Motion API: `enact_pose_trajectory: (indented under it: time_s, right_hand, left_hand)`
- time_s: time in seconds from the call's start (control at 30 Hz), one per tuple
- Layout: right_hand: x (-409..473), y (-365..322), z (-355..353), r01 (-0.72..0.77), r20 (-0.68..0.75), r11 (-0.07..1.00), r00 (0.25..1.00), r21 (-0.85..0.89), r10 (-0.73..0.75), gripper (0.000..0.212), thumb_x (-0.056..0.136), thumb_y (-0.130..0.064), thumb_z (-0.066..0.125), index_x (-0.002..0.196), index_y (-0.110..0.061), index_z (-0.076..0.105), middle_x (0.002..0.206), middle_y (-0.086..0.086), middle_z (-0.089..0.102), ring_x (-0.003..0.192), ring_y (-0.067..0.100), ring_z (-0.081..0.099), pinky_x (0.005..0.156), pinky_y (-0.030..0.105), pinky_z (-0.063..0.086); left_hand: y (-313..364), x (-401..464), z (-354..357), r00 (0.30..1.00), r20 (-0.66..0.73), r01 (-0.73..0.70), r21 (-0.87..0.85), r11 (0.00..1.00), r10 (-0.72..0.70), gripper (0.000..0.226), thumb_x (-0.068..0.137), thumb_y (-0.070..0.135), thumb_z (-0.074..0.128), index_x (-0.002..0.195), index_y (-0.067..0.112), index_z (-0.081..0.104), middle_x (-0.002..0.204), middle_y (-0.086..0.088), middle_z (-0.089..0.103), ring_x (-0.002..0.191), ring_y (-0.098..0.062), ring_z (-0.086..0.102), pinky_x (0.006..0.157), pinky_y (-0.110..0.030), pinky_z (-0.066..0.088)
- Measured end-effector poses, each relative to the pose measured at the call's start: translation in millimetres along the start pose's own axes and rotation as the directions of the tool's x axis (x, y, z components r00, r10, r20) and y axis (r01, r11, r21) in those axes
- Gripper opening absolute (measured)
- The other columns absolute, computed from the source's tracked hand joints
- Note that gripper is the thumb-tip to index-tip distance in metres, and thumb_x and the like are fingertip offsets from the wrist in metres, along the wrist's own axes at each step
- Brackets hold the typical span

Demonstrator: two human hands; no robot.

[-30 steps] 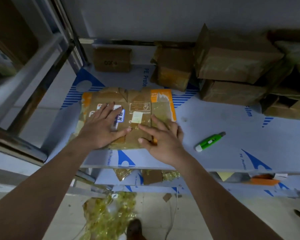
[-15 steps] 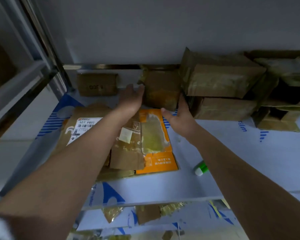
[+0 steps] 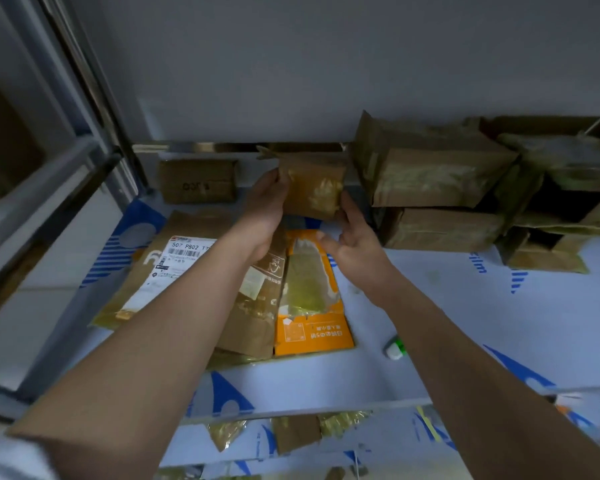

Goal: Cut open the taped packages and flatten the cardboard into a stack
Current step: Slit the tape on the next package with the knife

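We see both hands on one small taped package [image 3: 314, 188] at the back of the bench [image 3: 499, 323], near the wall. The left hand [image 3: 265, 209] has its grip on the package's left edge, fingers curled behind that side and thumb at the front. The right hand [image 3: 352, 242] grasps the lower right corner, fingers reaching up along that side and the thumb spread out to the left below the package. Each grip is partly closed, only as far as the package allows.

The package appears raised off the bench, with its glossy taped face turned toward us. Its long axis runs roughly upright, tilted a little, and a torn flap sticks out at the top left.

Below the hands lies the flattened cardboard stack [image 3: 257, 306]: brown sheets, one with a white shipping label [image 3: 174, 268], and an orange sheet [image 3: 314, 332] at the right. A green and white cutter [image 3: 395, 349] lies just beside the right forearm, partly hidden by it. To the right, close beside the held package, stand more piled taped packages [image 3: 440, 188]. Another small box [image 3: 198, 181] sits against the wall to the left. Tape scraps [image 3: 340, 422] lie on the lower shelf.
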State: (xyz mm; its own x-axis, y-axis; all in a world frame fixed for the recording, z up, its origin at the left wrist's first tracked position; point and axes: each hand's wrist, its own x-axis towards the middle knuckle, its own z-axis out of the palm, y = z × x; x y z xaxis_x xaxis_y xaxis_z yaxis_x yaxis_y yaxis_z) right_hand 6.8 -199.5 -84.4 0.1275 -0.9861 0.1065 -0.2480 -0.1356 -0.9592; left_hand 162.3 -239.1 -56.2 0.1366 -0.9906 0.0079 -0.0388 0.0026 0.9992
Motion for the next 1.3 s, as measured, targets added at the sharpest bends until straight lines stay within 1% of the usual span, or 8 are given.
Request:
enact_pose_trajectory:
  time_s: [0.4, 0.57, 0.7, 0.8, 0.93, 1.03, 1.13, 1.3]
  right_hand:
    - [-86.4, -73.0, -9.6, -0.021, 0.121, 0.995, 0.993, 0.098, 0.009, 0.057, 0.098, -0.004, 0.056, 0.146, -0.029, 0.038, 0.145, -0.014, 0.048, 0.135, -0.003, 0.042, 0.117, 0.029, 0.033]
    - [-132.7, -89.0, -7.7, -0.001, -0.056, 0.992, 0.998, 0.122, 0.008, 0.041, 0.098, -0.019, 0.059, 0.135, -0.034, 0.048, 0.129, -0.009, 0.060, 0.109, -0.008, 0.057, 0.090, 0.011, 0.048]
    - [-148.9, -94.8, -9.3, -0.115, 0.051, 0.973, 0.993, 0.200, 0.107, 0.070, 0.083, -0.054, 0.063, 0.142, -0.061, 0.026, 0.142, -0.029, 0.038, 0.124, -0.006, 0.046, 0.098, 0.026, 0.050]
    - [-153.9, -95.9, -6.6, -0.112, 0.190, 0.955, 0.980, 0.275, 0.060, 0.078, 0.079, -0.054, 0.068, 0.141, -0.068, 0.021, 0.139, -0.044, 0.035, 0.130, -0.002, 0.048, 0.103, 0.036, 0.049]
    - [-157.4, -85.2, 2.3, -0.144, 0.154, 0.980, 0.980, 0.137, 0.122, 0.075, 0.080, -0.051, 0.073, 0.141, -0.064, 0.031, 0.152, -0.022, 0.033, 0.134, -0.002, 0.043, 0.112, 0.035, 0.042]
    - [-153.7, -80.9, 0.9, -0.209, 0.171, 0.976, 0.965, 0.057, 0.197, 0.077, 0.087, -0.032, 0.075, 0.141, -0.063, 0.029, 0.153, -0.016, 0.030, 0.139, 0.006, 0.038, 0.115, 0.039, 0.038]
    - [-148.0, -82.8, -8.5, -0.250, 0.225, 0.968, 0.942, -0.019, 0.248, 0.087, 0.088, -0.020, 0.073, 0.145, -0.060, 0.020, 0.158, -0.018, 0.024, 0.141, 0.006, 0.033, 0.117, 0.038, 0.035]
    - [-144.5, -83.1, -23.5, -0.264, 0.254, 0.956, 0.923, -0.131, 0.290, 0.091, 0.090, -0.013, 0.070, 0.141, -0.067, 0.018, 0.156, -0.014, 0.031, 0.140, 0.011, 0.037, 0.115, 0.041, 0.038]
  left_hand:
    - [58.6, -116.1, -26.5, 0.945, -0.179, 0.212, -0.301, 0.930, -0.274, 0.062, 0.067, 0.073, 0.067, 0.116, 0.037, 0.052, 0.133, 0.002, 0.058, 0.124, -0.023, 0.055, 0.112, -0.049, 0.037]
    - [50.0, -163.0, -45.4, 0.848, -0.153, 0.341, -0.576, 0.743, -0.508, 0.039, 0.096, 0.046, 0.055, 0.125, 0.022, 0.049, 0.124, -0.006, 0.063, 0.110, -0.025, 0.064, 0.102, -0.045, 0.049]
    - [42.7, -190.7, -49.9, 0.840, 0.043, 0.410, -0.701, 0.583, -0.540, 0.039, 0.104, 0.039, 0.041, 0.137, 0.019, 0.047, 0.131, -0.013, 0.060, 0.108, -0.032, 0.067, 0.079, -0.049, 0.060]
    - [32.6, -202.2, -44.4, 0.753, 0.119, 0.575, -0.596, 0.560, -0.647, 0.037, 0.105, 0.036, 0.039, 0.130, 0.012, 0.052, 0.124, -0.019, 0.065, 0.100, -0.033, 0.070, 0.070, -0.046, 0.061]
    - [15.8, -203.4, -42.1, 0.661, 0.022, 0.735, -0.219, 0.642, -0.750, 0.027, 0.106, 0.020, 0.039, 0.111, 0.003, 0.060, 0.090, -0.020, 0.074, 0.076, -0.031, 0.074, 0.059, -0.037, 0.061]
    - [8.0, -202.2, -49.3, 0.769, -0.060, 0.628, 0.253, 0.736, -0.636, 0.019, 0.100, 0.010, 0.049, 0.095, -0.003, 0.062, 0.064, -0.014, 0.068, 0.051, -0.022, 0.067, 0.049, -0.032, 0.058]
    - [17.4, -190.3, -60.5, 0.928, -0.103, 0.328, 0.682, 0.654, -0.358, 0.037, 0.098, 0.022, 0.051, 0.071, 0.003, 0.067, 0.048, -0.004, 0.062, 0.043, -0.015, 0.061, 0.047, -0.025, 0.051]
    - [45.3, -174.1, -46.3, 0.995, -0.089, 0.086, 0.405, 0.910, -0.054, 0.025, 0.093, 0.047, 0.058, 0.108, 0.027, 0.060, 0.108, 0.007, 0.063, 0.098, -0.017, 0.061, 0.076, -0.034, 0.054]
